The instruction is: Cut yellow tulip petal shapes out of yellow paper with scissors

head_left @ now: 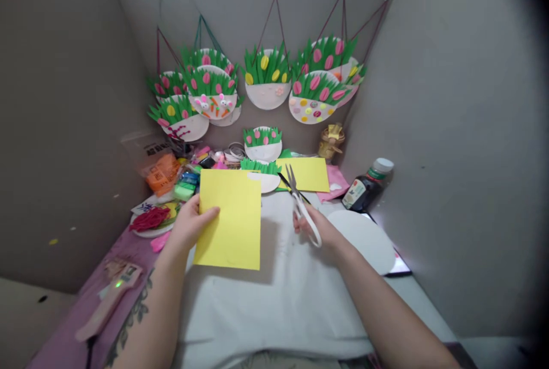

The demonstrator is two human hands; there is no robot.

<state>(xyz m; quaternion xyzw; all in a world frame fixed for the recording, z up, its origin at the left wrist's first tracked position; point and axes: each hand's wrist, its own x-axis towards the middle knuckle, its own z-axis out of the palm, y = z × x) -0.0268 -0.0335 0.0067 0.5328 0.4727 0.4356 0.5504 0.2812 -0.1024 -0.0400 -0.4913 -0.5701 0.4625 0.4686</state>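
Observation:
My left hand (pixel 193 223) grips a sheet of yellow paper (pixel 234 229) by its left edge, thumb on the front face, held above the white cloth. On the right, my right hand (pixel 311 223) holds a pair of scissors (pixel 306 217) with white handles, its blades slightly parted and pointing up and away. Paper and scissors are apart. Just beyond the scissors lies another yellow sheet (pixel 311 173), partly over pink and green paper. Behind the held sheet is a half paper plate (pixel 268 183) with green paper grass, partly covered by it.
Decorated paper-plate pockets (pixel 268 94) hang on the back wall. A dark bottle (pixel 364 189) stands at right by a white paper plate (pixel 364 237). At left are an orange packet (pixel 163 174), red yarn (pixel 150 219) and a pink glue gun (pixel 109 300) with a lit green light.

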